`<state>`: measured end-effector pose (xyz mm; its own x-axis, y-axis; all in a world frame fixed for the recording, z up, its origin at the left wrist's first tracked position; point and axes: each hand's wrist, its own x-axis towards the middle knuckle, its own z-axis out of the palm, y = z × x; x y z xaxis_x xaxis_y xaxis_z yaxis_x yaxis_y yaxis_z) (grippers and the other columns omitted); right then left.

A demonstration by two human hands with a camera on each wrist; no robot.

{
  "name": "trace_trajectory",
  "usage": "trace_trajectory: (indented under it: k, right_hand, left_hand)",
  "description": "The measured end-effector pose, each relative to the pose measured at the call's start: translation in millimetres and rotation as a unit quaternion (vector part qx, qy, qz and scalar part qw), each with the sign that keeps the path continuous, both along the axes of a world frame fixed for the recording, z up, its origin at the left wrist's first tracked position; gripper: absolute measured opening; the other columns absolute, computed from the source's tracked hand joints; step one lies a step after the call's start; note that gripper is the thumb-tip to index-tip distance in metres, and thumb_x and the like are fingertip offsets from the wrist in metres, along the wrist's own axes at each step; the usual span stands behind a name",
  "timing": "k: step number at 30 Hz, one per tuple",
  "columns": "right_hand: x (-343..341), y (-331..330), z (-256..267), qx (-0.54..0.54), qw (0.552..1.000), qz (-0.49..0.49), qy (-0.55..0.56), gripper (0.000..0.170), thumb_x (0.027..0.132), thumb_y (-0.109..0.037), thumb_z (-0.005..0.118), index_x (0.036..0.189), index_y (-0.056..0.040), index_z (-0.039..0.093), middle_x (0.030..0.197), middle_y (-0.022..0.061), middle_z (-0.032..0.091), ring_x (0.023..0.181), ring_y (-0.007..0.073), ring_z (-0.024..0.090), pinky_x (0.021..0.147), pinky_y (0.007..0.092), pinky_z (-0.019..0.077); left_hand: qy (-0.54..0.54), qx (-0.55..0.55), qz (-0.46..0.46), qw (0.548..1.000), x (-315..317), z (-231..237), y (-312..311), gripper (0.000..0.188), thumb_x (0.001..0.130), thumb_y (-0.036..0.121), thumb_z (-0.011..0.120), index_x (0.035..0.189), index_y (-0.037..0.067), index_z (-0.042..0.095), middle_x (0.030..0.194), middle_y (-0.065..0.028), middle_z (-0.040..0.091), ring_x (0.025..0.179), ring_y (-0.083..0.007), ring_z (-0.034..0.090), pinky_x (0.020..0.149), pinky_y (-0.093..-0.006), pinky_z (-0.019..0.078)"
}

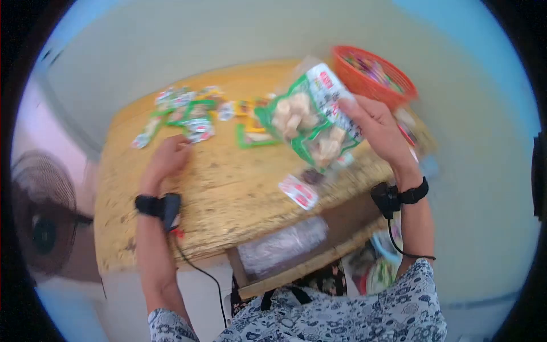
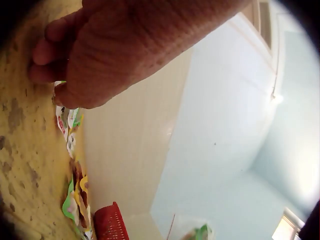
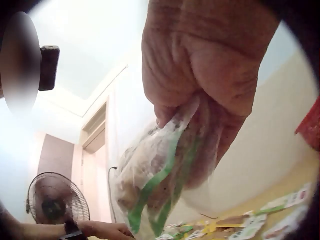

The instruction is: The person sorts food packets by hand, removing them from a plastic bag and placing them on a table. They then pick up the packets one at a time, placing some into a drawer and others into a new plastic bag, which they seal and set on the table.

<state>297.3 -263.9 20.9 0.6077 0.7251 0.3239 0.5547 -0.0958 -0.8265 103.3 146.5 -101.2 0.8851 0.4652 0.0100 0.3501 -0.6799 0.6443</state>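
Observation:
My right hand (image 1: 379,128) grips a clear plastic bag (image 1: 296,117) by its edge and holds it up over the table. The bag has green borders, a white printed label and pale, chunky pieces inside. In the right wrist view, the film of the bag (image 3: 155,170) bunches under the fingers. My left hand (image 1: 170,158) rests on the wooden table (image 1: 228,188) with loosely bent fingers and nothing in them. Just beyond it lies a cluster of small green, white and yellow packets (image 1: 196,111). More yellow and green packets (image 1: 256,137) lie partly behind the raised bag.
A red plastic basket (image 1: 364,80) with colourful small packets stands at the back right. Near the front edge lie a white-and-red packet (image 1: 299,191) and a dark item (image 1: 312,175). An open drawer (image 1: 285,251) holds clear plastic. A fan (image 1: 43,216) stands at the left.

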Motion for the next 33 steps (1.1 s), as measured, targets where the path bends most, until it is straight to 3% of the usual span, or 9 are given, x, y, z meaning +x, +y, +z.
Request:
trace_trajectory:
  k: [8, 14, 17, 20, 21, 24, 25, 28, 33]
  right_hand:
    - [-30.9, -272.8, -80.0, 0.082, 0.901, -0.415, 0.094, 0.038, 0.104, -0.033, 0.058, 0.119, 0.0005, 0.070, 0.099, -0.0025, 0.069, 0.088, 0.0048, 0.058, 0.077, 0.0244, 0.0471]
    - [-73.7, -384.9, -162.2, 0.079, 0.788, -0.598, 0.126, 0.041, 0.104, -0.033, 0.057, 0.115, 0.0041, 0.070, 0.098, 0.0013, 0.068, 0.085, 0.0087, 0.057, 0.074, 0.0273, 0.0466]
    - [-71.5, -448.6, -238.9, 0.041, 0.767, -0.622, 0.154, 0.041, 0.104, -0.033, 0.056, 0.116, 0.0046, 0.068, 0.100, 0.0031, 0.068, 0.086, 0.0108, 0.058, 0.079, 0.0296, 0.0483]
    - [-78.5, -449.6, -276.9, 0.113, 0.722, -0.654, 0.197, 0.042, 0.104, -0.034, 0.055, 0.115, 0.0054, 0.068, 0.100, 0.0051, 0.068, 0.088, 0.0116, 0.058, 0.082, 0.0305, 0.0487]
    - [-76.8, -455.2, -300.4, 0.154, 0.726, -0.644, 0.189, 0.044, 0.104, -0.034, 0.055, 0.114, 0.0061, 0.068, 0.101, 0.0054, 0.068, 0.091, 0.0123, 0.058, 0.084, 0.0312, 0.0482]
    - [-83.8, -458.6, -331.7, -0.067, 0.746, -0.650, 0.125, 0.045, 0.105, -0.035, 0.054, 0.115, 0.0065, 0.068, 0.105, 0.0071, 0.070, 0.095, 0.0158, 0.061, 0.089, 0.0336, 0.0478]
    - [-88.3, -440.9, -322.9, 0.021, 0.776, -0.610, 0.161, 0.045, 0.105, -0.034, 0.053, 0.116, 0.0071, 0.066, 0.109, 0.0145, 0.072, 0.098, 0.0247, 0.064, 0.092, 0.0365, 0.0473]
    - [-84.0, -434.8, -339.0, 0.011, 0.806, -0.578, 0.127, 0.045, 0.105, -0.035, 0.053, 0.115, 0.0066, 0.066, 0.108, 0.0211, 0.071, 0.099, 0.0301, 0.066, 0.093, 0.0368, 0.0475]
    - [-25.8, -422.6, -311.7, -0.247, 0.877, -0.411, 0.020, 0.042, 0.104, -0.039, 0.053, 0.115, -0.0021, 0.069, 0.107, 0.0199, 0.071, 0.100, 0.0361, 0.067, 0.090, 0.0420, 0.0507]
  left_hand:
    - [0.022, -0.037, 0.000, 0.999, 1.6, -8.4, 16.5, 0.023, 0.102, 0.024, 0.057, 0.116, 0.007, 0.061, 0.059, 0.0014, 0.050, 0.043, -0.0077, 0.046, 0.039, -0.0254, 0.0340]
    - [0.008, 0.026, -0.028, 0.999, 6.0, -22.8, 35.6, 0.020, 0.102, 0.021, 0.057, 0.114, 0.006, 0.059, 0.059, 0.0021, 0.048, 0.043, -0.0068, 0.042, 0.039, -0.0252, 0.0317]
    - [0.035, 0.038, -0.019, 0.999, 2.5, -12.4, 20.8, 0.022, 0.103, 0.021, 0.057, 0.119, 0.006, 0.058, 0.060, 0.0024, 0.047, 0.045, -0.0065, 0.041, 0.040, -0.0256, 0.0308]
    - [0.033, 0.027, -0.014, 0.999, -3.5, -6.5, 6.0, 0.028, 0.103, 0.022, 0.057, 0.126, 0.005, 0.057, 0.063, 0.0029, 0.045, 0.050, -0.0060, 0.043, 0.041, -0.0248, 0.0313]
    - [0.027, 0.025, -0.010, 0.999, -4.9, -6.6, 4.0, 0.030, 0.104, 0.022, 0.057, 0.128, 0.006, 0.057, 0.065, 0.0033, 0.044, 0.051, -0.0060, 0.042, 0.042, -0.0246, 0.0312]
    - [0.030, 0.038, -0.007, 0.999, -12.2, -10.7, 3.8, 0.035, 0.104, 0.022, 0.056, 0.135, 0.006, 0.056, 0.069, 0.0040, 0.041, 0.056, -0.0062, 0.040, 0.046, -0.0241, 0.0307]
    - [0.031, 0.050, -0.009, 0.998, -11.3, -13.4, 8.2, 0.035, 0.104, 0.022, 0.056, 0.136, 0.006, 0.055, 0.070, 0.0041, 0.040, 0.058, -0.0063, 0.040, 0.047, -0.0242, 0.0304]
    - [0.025, 0.080, -0.002, 0.996, -9.3, -12.0, 3.9, 0.036, 0.105, 0.023, 0.056, 0.137, 0.005, 0.056, 0.071, 0.0041, 0.039, 0.060, -0.0067, 0.038, 0.051, -0.0248, 0.0296]
    - [0.033, 0.137, 0.016, 0.990, -11.4, -7.9, -12.8, 0.037, 0.105, 0.025, 0.055, 0.135, 0.004, 0.057, 0.073, 0.0036, 0.041, 0.063, -0.0075, 0.038, 0.054, -0.0252, 0.0306]
